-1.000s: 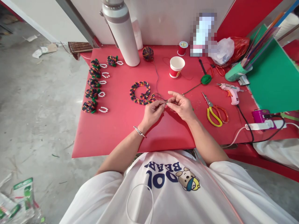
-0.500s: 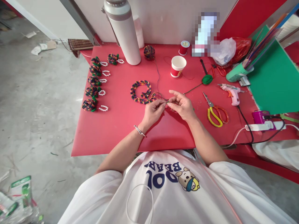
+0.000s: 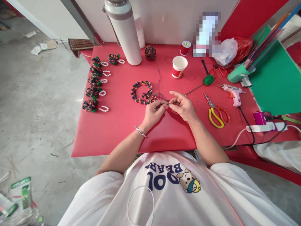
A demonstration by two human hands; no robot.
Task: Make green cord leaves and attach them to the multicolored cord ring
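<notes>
My left hand (image 3: 154, 112) and my right hand (image 3: 184, 108) meet over the red table, thumbs and forefingers pinched almost tip to tip. Between them runs a thin dark yarn (image 3: 167, 104), greenish and partly hidden by the fingers. The other fingers of my right hand are raised and spread. Left of the hands lies a curled multicoloured crocheted strip (image 3: 134, 96), its lower end reaching my left fingertips. A green yarn ball (image 3: 208, 80) sits beyond my right hand, its strand leading back to that hand. A multicoloured yarn ball (image 3: 150, 52) rests at the back, trailing a strand toward the strip.
Crocheted flowers (image 3: 89, 105) with white bead loops (image 3: 104, 109) line the left side. A white flask (image 3: 127, 37) and a paper cup (image 3: 179, 67) stand behind. To the right are scissors (image 3: 215, 116), a pink glue gun (image 3: 234, 93), a power strip (image 3: 261, 128) and a green pen holder (image 3: 238, 73).
My fingertips have shifted very slightly on the yarn, and a small loop now shows below them. Everything else on the table lies where it was.
</notes>
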